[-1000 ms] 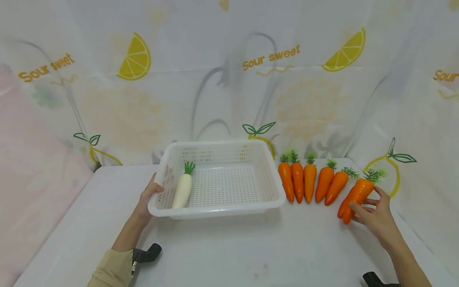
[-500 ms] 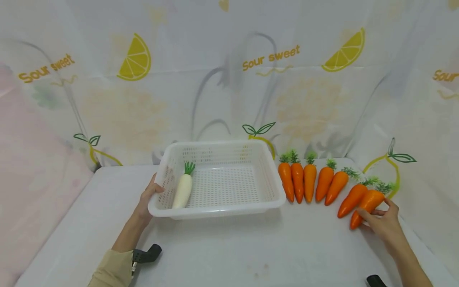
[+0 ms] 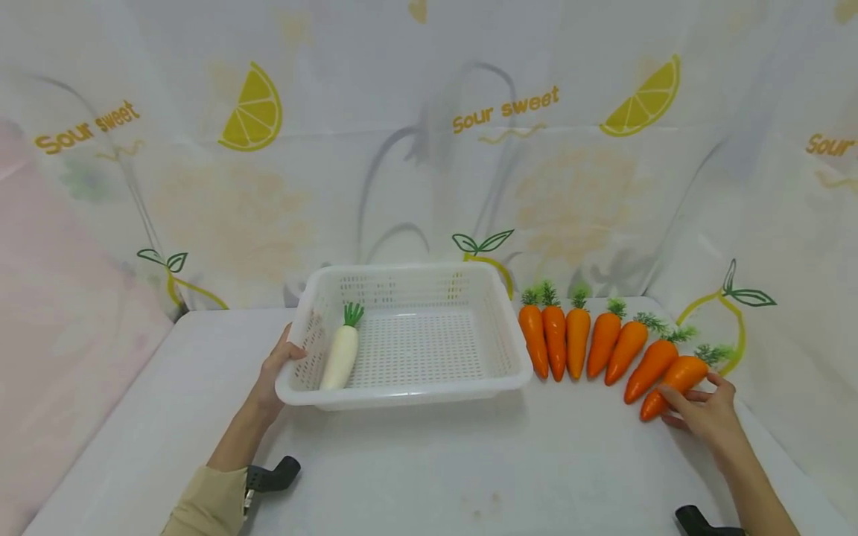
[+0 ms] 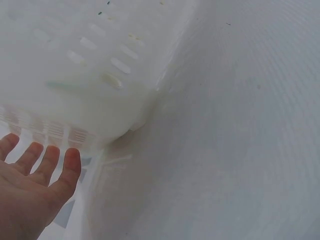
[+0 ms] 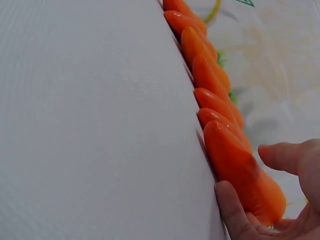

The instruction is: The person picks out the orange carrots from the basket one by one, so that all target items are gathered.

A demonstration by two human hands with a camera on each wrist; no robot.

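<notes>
The right hand (image 3: 712, 413) holds the nearest orange carrot (image 3: 678, 372), thumb on one side and fingers on the other. This carrot lies at the right end of a slanting row, against the neighbouring carrot (image 3: 650, 370). In the right wrist view the thumb (image 5: 285, 156) is close to the held carrot (image 5: 240, 165), with fingertips (image 5: 227, 195) along its lower side. At the left, the left hand (image 3: 271, 372) grips the end of a white plastic basket (image 3: 402, 394). Its fingertips (image 4: 72, 160) reach the slotted wall in the left wrist view. A white radish (image 3: 342, 357) with green leaves lies inside.
Several more carrots (image 3: 578, 342) lie side by side right of the basket, green tops toward the back. A printed curtain (image 3: 402, 186) hangs behind the white table (image 3: 415, 476). A dark wrist device (image 3: 275, 474) sits on the left forearm.
The right hand first shifted its carrot to the right, off the neighbouring one, then brought it back left beside it. The left hand and basket have stayed put.
</notes>
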